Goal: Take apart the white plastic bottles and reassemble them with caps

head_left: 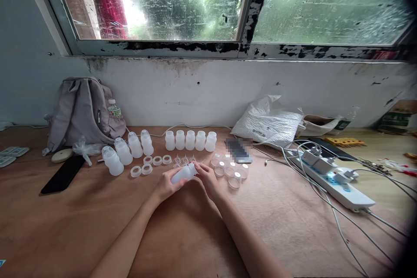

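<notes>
My left hand (165, 185) is wrapped round the body of a frosted white baby bottle (180, 175), which lies tilted with its neck towards the right. The fingers of my right hand (207, 179) close round the neck end and hide what is there. Just behind the bottle are clear teats (185, 160). White collar rings (157, 160) lie to the left of my hands. Several clear domed caps (234, 181) lie to the right. Several open bottles (190, 140) stand upright in a row behind, and several bottles with tops fitted (123, 152) stand at the left.
At the left are a black phone (63, 175), a grey backpack (80, 110) and a crumpled plastic bag (86, 147). Another phone (239, 151) lies beyond the caps. On the right are a silvery mailing bag (267, 121) and a power strip (339, 189) with loose cables.
</notes>
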A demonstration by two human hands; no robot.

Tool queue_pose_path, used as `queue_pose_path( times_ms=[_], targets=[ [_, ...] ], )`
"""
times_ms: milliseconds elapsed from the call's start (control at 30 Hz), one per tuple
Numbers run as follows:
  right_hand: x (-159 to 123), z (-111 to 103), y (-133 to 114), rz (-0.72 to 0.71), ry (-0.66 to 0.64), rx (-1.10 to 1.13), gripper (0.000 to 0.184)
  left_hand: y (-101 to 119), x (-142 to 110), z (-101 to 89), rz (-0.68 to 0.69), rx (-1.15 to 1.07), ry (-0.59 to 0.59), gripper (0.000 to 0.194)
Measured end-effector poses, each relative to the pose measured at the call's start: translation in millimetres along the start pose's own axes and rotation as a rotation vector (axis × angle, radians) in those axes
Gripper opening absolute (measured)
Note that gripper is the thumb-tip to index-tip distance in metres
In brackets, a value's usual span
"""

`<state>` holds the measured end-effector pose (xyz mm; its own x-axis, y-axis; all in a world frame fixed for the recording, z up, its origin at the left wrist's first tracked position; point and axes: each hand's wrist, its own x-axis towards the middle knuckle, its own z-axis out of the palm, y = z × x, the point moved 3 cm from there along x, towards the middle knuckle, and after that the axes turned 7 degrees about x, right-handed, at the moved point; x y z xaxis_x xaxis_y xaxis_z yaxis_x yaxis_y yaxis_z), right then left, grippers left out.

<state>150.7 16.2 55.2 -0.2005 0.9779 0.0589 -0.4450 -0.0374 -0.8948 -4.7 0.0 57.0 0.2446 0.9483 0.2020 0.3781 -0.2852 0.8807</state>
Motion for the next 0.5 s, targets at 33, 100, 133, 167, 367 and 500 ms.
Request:
queue_pose_path(
  times_ms=[33,100,133,167,367,500],
  targets=[
    [0.1,-0.1,-0.3,-0.007,0.008,-0.002,0.033,-0.6,0.2,0.4,-0.007,0.003,0.024,0.046],
    [-0.4,1.8,-1.6,-0.03,-0.02,0.016,0.034,-2.3,0.7,1.7,-0.045,-0.066,0.01,0.047],
    [-0.9,3.3,-2.1,-0.039,-0.04,0.026,0.035,-3.1,1.0,2.5,-0.069,-0.117,-0.023,0.047],
    [-1.5,4.7,-2.4,-0.044,-0.056,0.03,0.035,-3.6,1.2,3.3,-0.088,-0.162,-0.063,0.047],
    [-2.7,4.7,-2.5,-0.098,-0.026,-0.032,0.036,-2.1,0.5,1.6,-0.029,-0.031,0.021,0.05],
    [-1.0,-0.5,-2.2,-0.135,-0.013,-0.2,0.037,-2.8,-1.5,3.0,0.113,0.221,0.128,0.047]
  ],
)
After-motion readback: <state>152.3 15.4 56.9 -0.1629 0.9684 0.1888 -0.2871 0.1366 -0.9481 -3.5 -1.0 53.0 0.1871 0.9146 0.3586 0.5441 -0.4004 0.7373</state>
